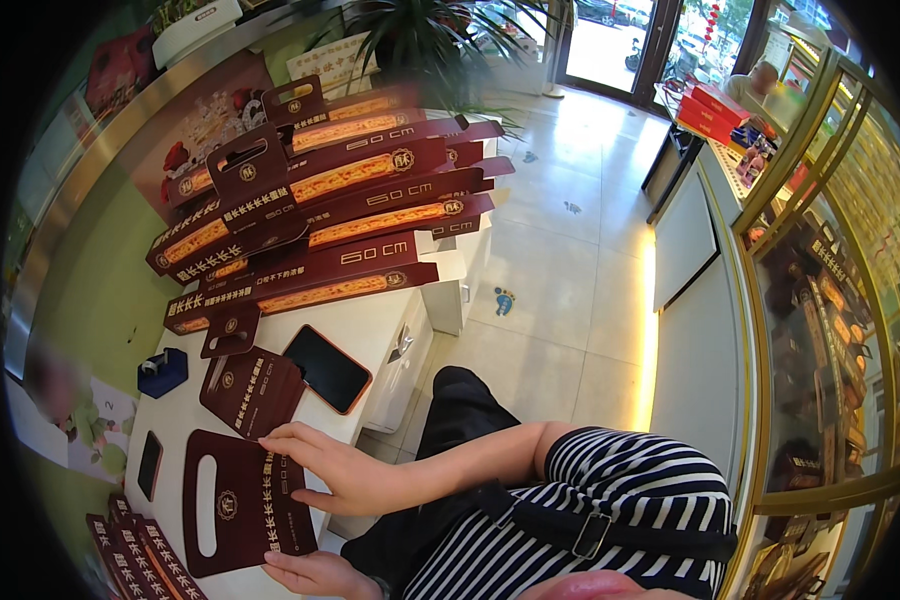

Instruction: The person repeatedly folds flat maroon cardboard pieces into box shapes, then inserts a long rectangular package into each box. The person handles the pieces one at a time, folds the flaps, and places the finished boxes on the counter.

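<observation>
A flat dark-brown cardboard handle piece (252, 490), with a long oval cut-out, is at the near end of the white table. My right hand (335, 470) has its fingers at the piece's upper corner and its thumb on the printed side. At the lower corner, my left hand (315, 574) grips the edge; part of that hand is hidden below the frame. Just beyond lies a stack of matching brown handle pieces (255, 392). Beside the stack rests a phone in an orange-red case (328, 368). Long brown printed boxes (340, 285), with brown handles on them, are piled farther up.
A dark phone (150, 465) and a navy-blue holder (163, 373) lie along the table's left side. More brown boxes (140, 550) stand at lower left. A plant (420, 45) rises behind the pile. Right are a gold-framed display case (830, 330) and red boxes (707, 115), near another person.
</observation>
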`<act>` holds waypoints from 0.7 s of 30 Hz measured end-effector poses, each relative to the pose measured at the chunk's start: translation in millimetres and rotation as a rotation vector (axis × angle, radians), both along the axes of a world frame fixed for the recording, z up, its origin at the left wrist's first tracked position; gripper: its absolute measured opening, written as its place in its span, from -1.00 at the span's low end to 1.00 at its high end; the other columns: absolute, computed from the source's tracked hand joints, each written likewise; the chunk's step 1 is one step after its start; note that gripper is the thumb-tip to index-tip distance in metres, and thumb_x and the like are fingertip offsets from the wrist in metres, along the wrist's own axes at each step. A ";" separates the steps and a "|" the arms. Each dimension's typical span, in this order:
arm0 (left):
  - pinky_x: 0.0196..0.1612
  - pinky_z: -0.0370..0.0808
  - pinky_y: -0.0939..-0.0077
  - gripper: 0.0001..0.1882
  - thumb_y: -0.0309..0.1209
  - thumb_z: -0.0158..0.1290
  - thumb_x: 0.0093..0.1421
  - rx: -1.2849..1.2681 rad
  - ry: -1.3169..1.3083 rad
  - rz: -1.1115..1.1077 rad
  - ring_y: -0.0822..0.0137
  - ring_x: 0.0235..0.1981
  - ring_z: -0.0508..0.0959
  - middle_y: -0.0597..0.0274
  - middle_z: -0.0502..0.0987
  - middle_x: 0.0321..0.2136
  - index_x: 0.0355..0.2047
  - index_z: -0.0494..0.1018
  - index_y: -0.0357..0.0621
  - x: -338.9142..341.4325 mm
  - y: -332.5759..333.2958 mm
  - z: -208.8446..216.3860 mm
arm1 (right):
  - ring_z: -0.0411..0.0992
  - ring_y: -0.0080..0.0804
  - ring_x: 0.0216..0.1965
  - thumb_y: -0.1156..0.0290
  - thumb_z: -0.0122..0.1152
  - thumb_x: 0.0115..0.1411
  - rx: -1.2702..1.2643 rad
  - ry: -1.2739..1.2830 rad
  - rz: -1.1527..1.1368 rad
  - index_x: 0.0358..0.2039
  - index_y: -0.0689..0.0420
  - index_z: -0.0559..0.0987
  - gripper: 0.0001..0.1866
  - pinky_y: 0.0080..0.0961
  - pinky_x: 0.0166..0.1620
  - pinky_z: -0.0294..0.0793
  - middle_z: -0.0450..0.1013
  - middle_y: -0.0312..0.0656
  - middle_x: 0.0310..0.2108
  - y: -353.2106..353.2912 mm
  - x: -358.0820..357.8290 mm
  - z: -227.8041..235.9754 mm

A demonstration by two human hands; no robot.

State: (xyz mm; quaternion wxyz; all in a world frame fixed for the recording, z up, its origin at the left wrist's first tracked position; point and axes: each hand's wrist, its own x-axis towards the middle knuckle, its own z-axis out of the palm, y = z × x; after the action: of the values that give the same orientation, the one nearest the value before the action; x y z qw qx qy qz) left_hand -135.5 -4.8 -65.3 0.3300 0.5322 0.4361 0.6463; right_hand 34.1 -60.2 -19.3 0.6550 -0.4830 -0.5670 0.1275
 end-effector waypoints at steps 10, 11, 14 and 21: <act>0.19 0.39 0.40 -0.46 -0.21 -0.03 0.47 -0.153 -0.194 -0.068 0.20 0.06 0.48 -0.12 0.44 0.10 0.20 0.31 -0.51 -0.8 13.2 0.0 | 0.34 -0.01 0.13 0.63 0.29 0.11 0.051 -0.015 -0.045 0.28 0.22 0.23 -0.27 -0.30 0.13 0.42 0.24 0.02 0.15 -0.9 4.1 1.3; 0.21 0.38 0.38 -0.43 -0.20 -0.02 0.46 -0.164 -0.210 -0.102 0.19 0.08 0.48 -0.12 0.43 0.12 0.22 0.29 -0.51 0.7 13.1 2.4 | 0.35 -0.01 0.12 0.63 0.29 0.11 0.023 -0.006 -0.032 0.28 0.22 0.24 -0.28 -0.30 0.12 0.42 0.25 0.02 0.14 -2.3 4.1 2.9; 0.26 0.35 0.36 -0.36 -0.15 0.00 0.44 -0.251 -0.295 -0.127 0.18 0.13 0.44 -0.13 0.36 0.18 0.26 0.21 -0.51 10.7 3.6 12.1 | 0.37 -0.01 0.10 0.62 0.27 0.12 -0.016 -0.016 -0.022 0.29 0.22 0.24 -0.29 -0.30 0.08 0.44 0.26 0.00 0.14 -4.1 5.6 5.5; 0.31 0.28 0.35 -0.33 -0.13 -0.01 0.44 -0.242 -0.270 -0.096 0.19 0.21 0.38 -0.15 0.30 0.24 0.28 0.18 -0.51 9.4 2.2 8.1 | 0.38 -0.04 0.05 0.63 0.26 0.12 -0.022 -0.014 -0.025 0.20 0.22 0.31 -0.38 -0.30 0.04 0.45 0.28 -0.02 0.07 -0.4 7.4 7.5</act>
State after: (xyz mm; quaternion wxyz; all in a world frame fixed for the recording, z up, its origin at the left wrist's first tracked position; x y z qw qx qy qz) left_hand -126.0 -2.7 -57.2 0.4777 0.4171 0.4366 0.6381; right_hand 41.4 -60.6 -11.8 0.6472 -0.4978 -0.5643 0.1220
